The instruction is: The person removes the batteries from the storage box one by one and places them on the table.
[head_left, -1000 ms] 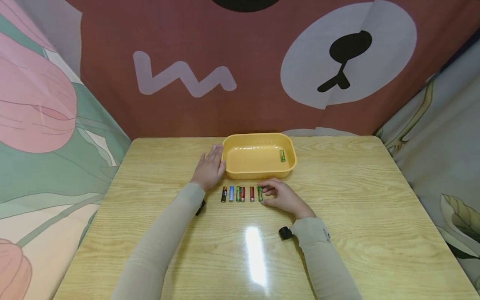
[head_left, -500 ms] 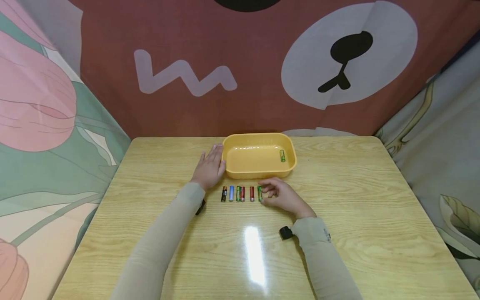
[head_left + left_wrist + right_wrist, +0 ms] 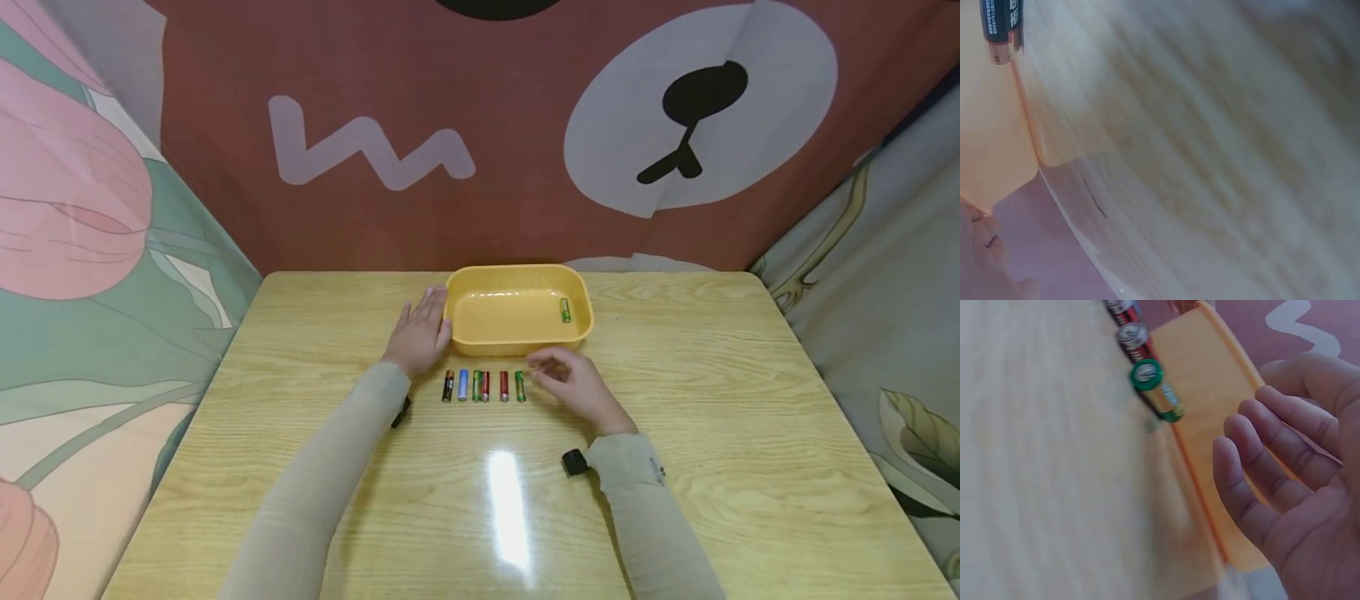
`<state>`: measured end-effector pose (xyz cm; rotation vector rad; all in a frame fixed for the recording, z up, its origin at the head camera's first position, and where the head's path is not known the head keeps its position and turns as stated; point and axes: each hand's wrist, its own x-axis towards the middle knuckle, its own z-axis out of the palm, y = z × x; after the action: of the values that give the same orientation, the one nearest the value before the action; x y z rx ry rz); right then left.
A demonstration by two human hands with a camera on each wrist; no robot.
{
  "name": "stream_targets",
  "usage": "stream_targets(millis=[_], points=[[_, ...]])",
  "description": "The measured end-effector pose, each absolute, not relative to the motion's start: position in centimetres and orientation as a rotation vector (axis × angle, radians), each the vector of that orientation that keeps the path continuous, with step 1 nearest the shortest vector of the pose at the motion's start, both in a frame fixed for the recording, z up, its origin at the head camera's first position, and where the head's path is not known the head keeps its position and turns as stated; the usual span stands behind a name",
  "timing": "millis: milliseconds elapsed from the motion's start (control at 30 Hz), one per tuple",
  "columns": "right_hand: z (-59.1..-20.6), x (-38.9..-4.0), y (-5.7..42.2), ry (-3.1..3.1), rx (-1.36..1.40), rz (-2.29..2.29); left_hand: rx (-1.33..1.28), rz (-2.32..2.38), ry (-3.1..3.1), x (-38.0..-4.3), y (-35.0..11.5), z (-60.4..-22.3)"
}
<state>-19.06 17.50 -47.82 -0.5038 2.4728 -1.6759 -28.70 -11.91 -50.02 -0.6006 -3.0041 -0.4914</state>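
My left hand (image 3: 416,335) lies with straight fingers along the left side of a yellow plastic tray (image 3: 517,348). A row of batteries stretches in front of the tray: a black one (image 3: 447,386), a blue one (image 3: 462,386), a green one (image 3: 476,386) right beside a red one (image 3: 485,386), another red one (image 3: 504,386) and a green one (image 3: 521,386) at the right end. Just right of that last battery is my right hand (image 3: 573,385), its fingers loosely bent and nothing in them. In the right wrist view, its palm (image 3: 1310,531) shows bare beside the tray.
One green battery (image 3: 566,310) lies inside the tray near its right end. The wooden table (image 3: 675,375) ends just behind the tray, at a hanging cloth (image 3: 360,225) with a bear print. A bright light reflection (image 3: 510,508) crosses the tabletop.
My right hand has drawn back slightly to the right from the green battery at the row's end, which now shows whole. The left hand and the batteries stay in place.
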Motion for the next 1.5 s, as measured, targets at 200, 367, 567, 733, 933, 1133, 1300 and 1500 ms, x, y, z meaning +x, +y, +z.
stream_targets(millis=[200,367,567,733,933,1133,1300,1500], points=[[-47.4,-19.3,18.0,2.517,-0.439,-1.74,-0.599,-0.491,-3.007,-28.7,-11.9,-50.1],[-48.3,-20.1,18.5,2.56,-0.439,-1.779,-0.6,-0.498,-3.007,-28.7,-11.9,-50.0],[-48.1,-20.3,18.8,2.658,-0.525,-1.784,-0.596,-0.493,-3.011,-28.6,-11.9,-50.0],[-47.2,-20.0,18.8,2.801,-0.555,-1.742,-0.6,-0.487,-3.004,-28.7,-11.8,-50.1],[-46.4,-20.1,18.8,2.866,-0.527,-1.727,-0.6,-0.495,-2.993,-28.7,-11.9,-50.0],[-45.9,-21.0,18.8,2.901,-0.52,-1.678,-0.601,-0.48,-2.973,-28.7,-12.0,-50.2],[-45.6,-22.0,19.0,2.916,-0.505,-1.632,-0.603,-0.461,-2.973,-28.6,-12.1,-50.3],[-45.0,-23.5,19.3,2.937,-0.525,-1.554,-0.597,-0.465,-2.978,-28.6,-12.0,-50.3]])
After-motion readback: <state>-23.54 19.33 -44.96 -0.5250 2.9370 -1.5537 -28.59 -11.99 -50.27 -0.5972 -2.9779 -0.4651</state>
